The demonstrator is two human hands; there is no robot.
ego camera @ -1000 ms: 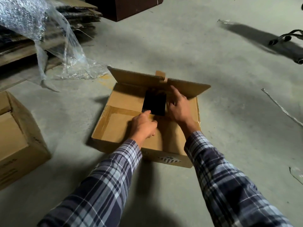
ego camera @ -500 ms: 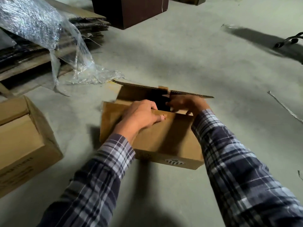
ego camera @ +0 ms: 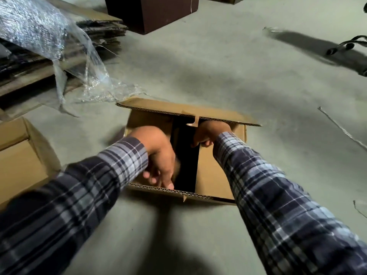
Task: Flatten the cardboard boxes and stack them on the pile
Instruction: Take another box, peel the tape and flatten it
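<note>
- Cardboard box point(ego camera: 216, 175) sits on the concrete floor point(ego camera: 228, 62) at the centre of the head view, open side up, with its far flap point(ego camera: 178, 110) standing out toward 12 o'clock and a dark gap running down the middle between the inner flaps.
- Left hand point(ego camera: 158, 155) reaches into the box at about 9 o'clock of that gap; its fingers are curled and point down toward the near edge, but blur keeps me from telling whether they pinch the flap or only press on it.
- Right hand point(ego camera: 208, 133) is at about 1 o'clock of the gap, under the far flap, its fingers curled round the edge of the right inner flap.
- Step in hand, as I judge it: opening the bottom flaps so the box can collapse; flattening has begun, stacking has not.
- Next move would call for pulling both inner flaps apart, then pressing the walls sideways until they lie flat.
- Pile of flattened cardboard point(ego camera: 95, 30) lies at 10 o'clock, well apart from the box, partly draped with clear plastic wrap point(ego camera: 59, 36).
- Second open box point(ego camera: 21, 155) waits at 9 o'clock; a dark brown cabinet point(ego camera: 151, 10) stands at 12 o'clock.
</note>
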